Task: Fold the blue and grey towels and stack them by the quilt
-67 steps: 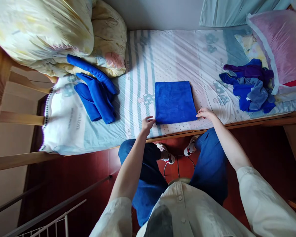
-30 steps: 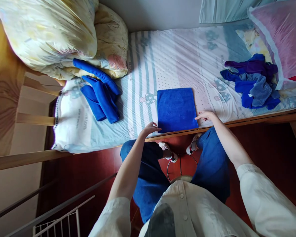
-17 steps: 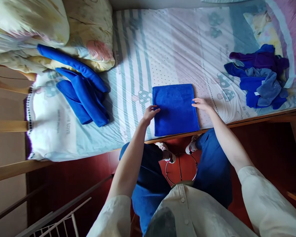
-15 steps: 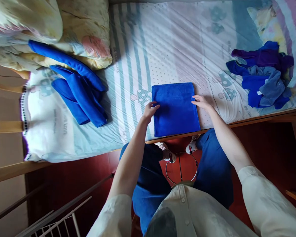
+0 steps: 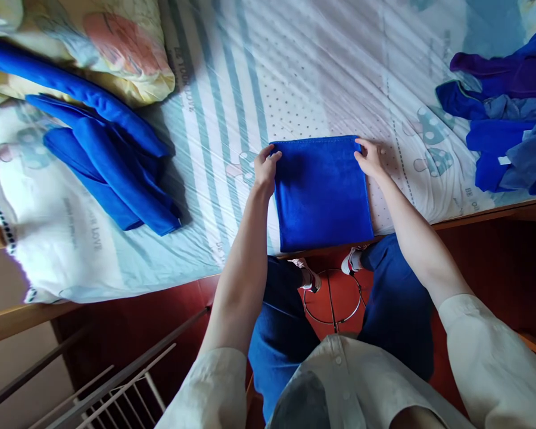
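A square blue cloth (image 5: pixel 322 196) lies flat on the bed (image 5: pixel 205 250), its lower side along the bed's front edge. At its far left corner my left hand (image 5: pixel 267 165) pinches the cloth between thumb and fingers. My right hand (image 5: pixel 370 156) grips the far right corner in the same way. The far edge, with its stitching, runs between both hands.
Long folded blue cloths (image 5: pixel 116 161) lie at the left beside a yellow floral quilt (image 5: pixel 129 53). A crumpled pile of blue, purple and grey cloths (image 5: pixel 509 113) is at the right. Below left stands a white metal rack (image 5: pixel 129 393).
Both hands have moved from the cloth's sides up to its far corners and closed on them. The view has shifted closer, so the side piles sit further out.
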A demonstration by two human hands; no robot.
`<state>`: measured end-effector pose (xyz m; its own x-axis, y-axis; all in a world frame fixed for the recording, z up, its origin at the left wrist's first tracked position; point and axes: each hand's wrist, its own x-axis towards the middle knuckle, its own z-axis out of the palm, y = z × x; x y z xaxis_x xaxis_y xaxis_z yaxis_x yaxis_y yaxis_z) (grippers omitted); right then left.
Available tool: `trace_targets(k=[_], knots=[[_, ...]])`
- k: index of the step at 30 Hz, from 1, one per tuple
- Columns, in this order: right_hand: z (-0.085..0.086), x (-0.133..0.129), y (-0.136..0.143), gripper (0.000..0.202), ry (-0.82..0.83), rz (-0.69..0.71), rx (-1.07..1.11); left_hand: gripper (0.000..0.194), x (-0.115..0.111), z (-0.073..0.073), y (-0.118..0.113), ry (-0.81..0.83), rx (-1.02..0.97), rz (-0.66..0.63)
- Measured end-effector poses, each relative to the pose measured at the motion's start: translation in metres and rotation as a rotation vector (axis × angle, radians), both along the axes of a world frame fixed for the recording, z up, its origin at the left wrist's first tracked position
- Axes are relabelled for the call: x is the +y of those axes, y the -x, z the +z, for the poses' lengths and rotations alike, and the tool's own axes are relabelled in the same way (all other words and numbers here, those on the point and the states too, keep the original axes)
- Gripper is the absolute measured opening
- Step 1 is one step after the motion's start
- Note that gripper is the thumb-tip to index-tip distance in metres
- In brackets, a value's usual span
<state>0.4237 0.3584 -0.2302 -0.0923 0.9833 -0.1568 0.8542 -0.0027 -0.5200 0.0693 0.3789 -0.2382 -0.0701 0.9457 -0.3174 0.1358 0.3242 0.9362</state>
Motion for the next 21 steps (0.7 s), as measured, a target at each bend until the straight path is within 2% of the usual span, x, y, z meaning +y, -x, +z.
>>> trace_targets(k=[4,8,11,13,15,18,21], knots=[[-0.003,0.009,-0.002,0.066,-0.003,-0.038,0.02,0.07,0.004,-0.012,-0.001,-0.043,0.017,0.02],[-0.009,0.017,-0.004,0.064,-0.017,-0.04,0.03,0.072,0.008,-0.016,-0.002,-0.085,0.074,0.008],[-0.014,0.017,-0.002,0.061,-0.035,-0.062,0.03,0.073,0.007,-0.011,-0.003,-0.134,0.154,-0.026],[-0.011,0.011,0.006,0.061,-0.07,-0.059,0.026,0.074,0.0,-0.001,-0.007,-0.166,0.251,-0.051],[0.001,0.001,0.021,0.062,-0.112,-0.065,0.01,0.074,-0.013,0.013,-0.015,-0.204,0.364,-0.075],[0.03,-0.021,0.057,0.062,-0.147,-0.079,-0.054,0.073,-0.038,0.034,-0.036,-0.277,0.521,-0.153],[0.053,-0.043,0.093,0.062,-0.117,0.096,-0.082,0.069,-0.06,0.043,-0.056,-0.342,0.579,-0.305]])
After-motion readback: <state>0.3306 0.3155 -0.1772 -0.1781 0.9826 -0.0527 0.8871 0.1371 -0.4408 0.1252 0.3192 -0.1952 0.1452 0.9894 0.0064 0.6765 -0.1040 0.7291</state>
